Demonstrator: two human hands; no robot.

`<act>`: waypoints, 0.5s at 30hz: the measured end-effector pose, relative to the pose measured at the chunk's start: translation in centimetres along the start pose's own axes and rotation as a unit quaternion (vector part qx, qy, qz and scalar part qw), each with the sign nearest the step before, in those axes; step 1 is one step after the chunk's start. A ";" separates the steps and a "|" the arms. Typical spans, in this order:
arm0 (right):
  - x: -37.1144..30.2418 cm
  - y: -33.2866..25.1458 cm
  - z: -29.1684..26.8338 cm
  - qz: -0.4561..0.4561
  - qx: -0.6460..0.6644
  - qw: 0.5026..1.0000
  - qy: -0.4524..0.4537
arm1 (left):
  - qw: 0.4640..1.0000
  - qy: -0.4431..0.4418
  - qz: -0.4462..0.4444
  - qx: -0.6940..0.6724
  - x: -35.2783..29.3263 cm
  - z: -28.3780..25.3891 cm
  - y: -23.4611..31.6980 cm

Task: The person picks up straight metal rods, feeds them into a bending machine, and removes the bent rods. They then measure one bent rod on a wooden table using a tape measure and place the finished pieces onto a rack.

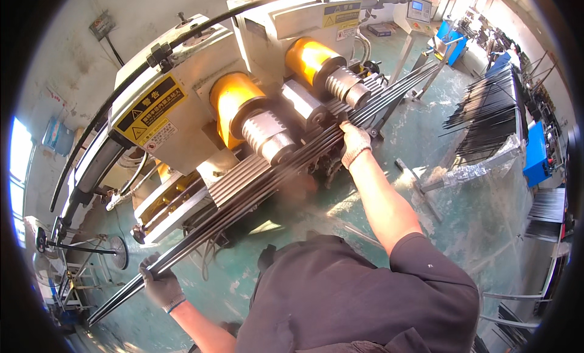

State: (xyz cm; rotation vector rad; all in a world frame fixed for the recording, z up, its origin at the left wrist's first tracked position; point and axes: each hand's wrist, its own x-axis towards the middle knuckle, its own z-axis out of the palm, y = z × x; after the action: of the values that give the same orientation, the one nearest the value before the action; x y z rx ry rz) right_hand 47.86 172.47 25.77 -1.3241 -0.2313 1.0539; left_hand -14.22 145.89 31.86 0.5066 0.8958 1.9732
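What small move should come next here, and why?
Probably ease the rod bundle slightly away from the ridged roller: the left hand and right hand both hold it, and the right one appears close to that roller.

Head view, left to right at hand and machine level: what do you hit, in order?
Blue container → left gloved hand → left orange cover → right gloved hand → control panel → blue box.

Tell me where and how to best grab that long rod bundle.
Probably at two spread-out spots, from the near side: the rod bundle is long and thin, and the ridged cylinders stand beyond it. The left hand and right hand hold it far apart.
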 end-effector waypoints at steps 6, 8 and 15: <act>-0.3 1.3 3.1 0.039 0.065 0.992 -0.104 | 0.974 0.220 -0.026 0.054 2.6 1.7 -2.1; 1.1 2.0 2.4 -0.108 -0.029 0.985 -0.134 | 0.975 0.212 -0.045 0.056 3.6 2.7 -3.4; -3.8 1.2 6.6 0.028 0.108 0.982 -0.151 | 0.969 0.219 -0.060 0.097 4.0 5.9 -9.3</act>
State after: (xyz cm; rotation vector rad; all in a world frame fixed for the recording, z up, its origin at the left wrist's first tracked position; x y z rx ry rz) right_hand 40.71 173.94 28.26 -0.9779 -0.2993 1.2904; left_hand -7.34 154.85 28.78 0.1145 1.3703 1.9273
